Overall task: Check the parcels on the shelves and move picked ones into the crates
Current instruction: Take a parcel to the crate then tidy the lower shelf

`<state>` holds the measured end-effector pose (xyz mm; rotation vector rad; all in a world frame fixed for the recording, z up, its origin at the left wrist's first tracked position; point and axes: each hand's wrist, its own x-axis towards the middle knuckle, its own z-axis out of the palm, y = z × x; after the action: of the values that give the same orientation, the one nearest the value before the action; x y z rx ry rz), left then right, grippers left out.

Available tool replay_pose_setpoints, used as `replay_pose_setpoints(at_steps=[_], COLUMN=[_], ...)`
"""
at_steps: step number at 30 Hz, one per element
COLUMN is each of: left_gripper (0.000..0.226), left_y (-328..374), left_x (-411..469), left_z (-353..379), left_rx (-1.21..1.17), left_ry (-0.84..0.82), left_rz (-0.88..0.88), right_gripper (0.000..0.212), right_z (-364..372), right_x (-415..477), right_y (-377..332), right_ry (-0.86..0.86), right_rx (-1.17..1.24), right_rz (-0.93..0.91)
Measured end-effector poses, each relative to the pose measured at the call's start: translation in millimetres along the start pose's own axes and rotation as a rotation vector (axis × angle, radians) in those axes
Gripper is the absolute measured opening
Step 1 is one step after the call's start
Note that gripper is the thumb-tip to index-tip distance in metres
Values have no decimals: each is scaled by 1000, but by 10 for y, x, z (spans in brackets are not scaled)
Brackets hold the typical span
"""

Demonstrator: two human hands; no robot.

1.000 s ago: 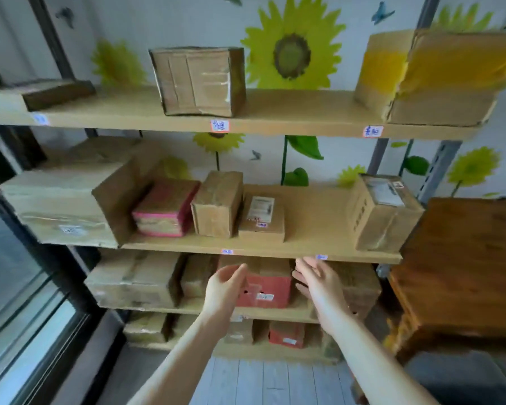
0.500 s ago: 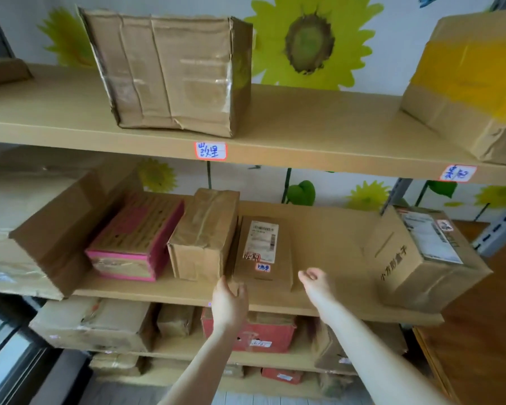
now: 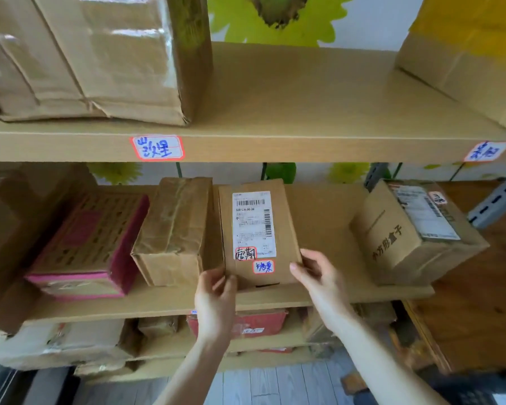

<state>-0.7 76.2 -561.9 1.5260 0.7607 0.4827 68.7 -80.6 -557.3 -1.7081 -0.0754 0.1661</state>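
A flat brown parcel (image 3: 257, 182) with a white barcode label and two small handwritten stickers lies on the middle shelf (image 3: 158, 302). My left hand (image 3: 215, 299) grips its near left corner. My right hand (image 3: 316, 276) holds its near right corner, fingers curled over the edge. The parcel's near end is tipped slightly up off the shelf board. A taped brown box (image 3: 173, 232) sits just left of it, almost touching. No crates are in view.
A pink-edged box (image 3: 85, 249) lies further left, a labelled cube box (image 3: 412, 232) to the right. A large taped carton (image 3: 94, 54) stands on the upper shelf (image 3: 275, 141). Red and brown parcels (image 3: 257, 325) fill the lower shelves. A wooden cabinet (image 3: 479, 302) stands at right.
The view has moved closer to the middle shelf. Both hands rose from below the shelf edge and took hold of the flat labelled parcel's near corners.
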Motion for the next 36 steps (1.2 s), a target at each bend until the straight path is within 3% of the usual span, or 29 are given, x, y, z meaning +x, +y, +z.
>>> replay_pose_setpoints(at_steps=[7, 16, 19, 22, 25, 29, 36], left_gripper=[9, 15, 17, 23, 25, 10, 22], left_y=[-31, -375, -649, -980, -1374, -1924, -3430], left_x=[-409, -1861, -2582, -3393, -4215, -5114, -6031], left_z=[-236, 434, 860, 1347, 1842, 2507, 3607], left_rx=[-21, 141, 156, 181, 263, 306, 565], left_ry=[-288, -829, -1083, -1259, -1280, -1201, -1189], left_rz=[-44, 2, -110, -354, -543, -781, -955], right_gripper=[30, 24, 21, 20, 18, 14, 11], right_z=[-197, -1266, -1819, -2453, -3139, -3985, -4926], right_x=[-964, -2620, -3228, -3802, -4263, -4625, -4813], right_y=[-62, 473, 788, 1178, 1615, 2249, 4024], right_ry=[207, 747, 910, 1073, 1125, 1162, 1274], right_rx=[121, 190, 287, 325, 360, 435, 537], right_rz=[22, 171, 245, 319, 418, 537, 805])
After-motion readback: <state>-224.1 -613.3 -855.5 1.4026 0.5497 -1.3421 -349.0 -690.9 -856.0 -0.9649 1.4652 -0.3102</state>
